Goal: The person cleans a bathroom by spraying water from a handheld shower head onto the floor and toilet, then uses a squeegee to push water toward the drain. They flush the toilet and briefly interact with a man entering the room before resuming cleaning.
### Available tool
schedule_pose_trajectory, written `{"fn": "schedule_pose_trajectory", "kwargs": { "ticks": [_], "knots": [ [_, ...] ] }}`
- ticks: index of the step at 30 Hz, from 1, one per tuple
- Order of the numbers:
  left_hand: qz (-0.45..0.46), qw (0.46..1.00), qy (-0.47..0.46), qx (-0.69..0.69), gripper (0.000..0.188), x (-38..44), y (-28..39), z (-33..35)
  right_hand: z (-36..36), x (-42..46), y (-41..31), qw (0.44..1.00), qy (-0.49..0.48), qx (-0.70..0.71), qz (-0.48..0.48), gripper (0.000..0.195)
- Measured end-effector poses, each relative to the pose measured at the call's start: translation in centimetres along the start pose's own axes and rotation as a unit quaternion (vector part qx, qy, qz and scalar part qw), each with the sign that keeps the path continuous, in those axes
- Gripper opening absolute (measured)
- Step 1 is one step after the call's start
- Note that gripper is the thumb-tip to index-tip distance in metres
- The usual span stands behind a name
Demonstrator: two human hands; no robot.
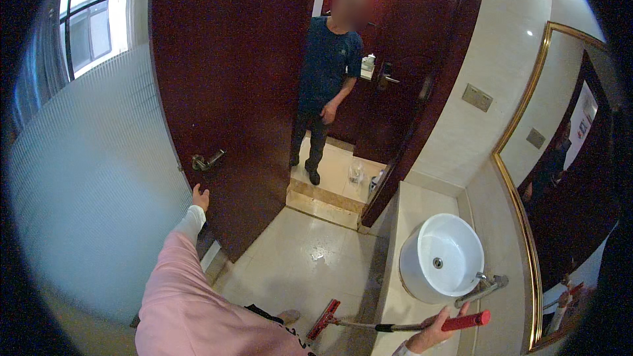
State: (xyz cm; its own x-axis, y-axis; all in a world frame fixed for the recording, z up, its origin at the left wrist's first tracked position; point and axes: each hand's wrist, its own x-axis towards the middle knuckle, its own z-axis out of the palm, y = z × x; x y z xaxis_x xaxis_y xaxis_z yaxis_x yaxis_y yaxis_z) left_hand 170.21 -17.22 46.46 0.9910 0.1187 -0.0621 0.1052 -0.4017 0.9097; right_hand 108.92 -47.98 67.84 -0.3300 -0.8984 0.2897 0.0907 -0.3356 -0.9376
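Observation:
My right hand (pixel 431 332) is closed around the shaft of a long-handled tool, just below its red grip (pixel 466 320). The shaft runs left to a narrow red head (pixel 324 320), perhaps a squeegee or brush, low over the tiled floor. My left hand (pixel 200 198) reaches out at the edge of a dark red wooden door (pixel 232 79), below its metal lever handle (pixel 207 160). Its fingers look apart and hold nothing; whether they touch the door I cannot tell.
A person (pixel 329 69) in dark clothes stands beyond the raised threshold (pixel 324 203). On the right, a white round basin (pixel 441 257) with a metal faucet (pixel 487 289) sits on a counter below a gold-framed mirror (pixel 519 212). Ribbed frosted glass (pixel 89 173) borders the left.

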Motion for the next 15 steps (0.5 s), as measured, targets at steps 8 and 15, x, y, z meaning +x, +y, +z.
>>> {"fn": "schedule_pose_trajectory", "kwargs": {
  "ticks": [8,15],
  "knots": [
    [-0.036,0.988,-0.070,-0.132,0.059,-1.4,3.7,-2.2,6.2,4.7,6.7,0.993,-0.055,0.076,-0.072,0.049],
    [-0.101,0.985,-0.018,-0.135,0.053,-1.5,2.2,-1.0,8.1,7.7,8.3,0.993,-0.096,0.061,0.020,0.052]
  ]
}}
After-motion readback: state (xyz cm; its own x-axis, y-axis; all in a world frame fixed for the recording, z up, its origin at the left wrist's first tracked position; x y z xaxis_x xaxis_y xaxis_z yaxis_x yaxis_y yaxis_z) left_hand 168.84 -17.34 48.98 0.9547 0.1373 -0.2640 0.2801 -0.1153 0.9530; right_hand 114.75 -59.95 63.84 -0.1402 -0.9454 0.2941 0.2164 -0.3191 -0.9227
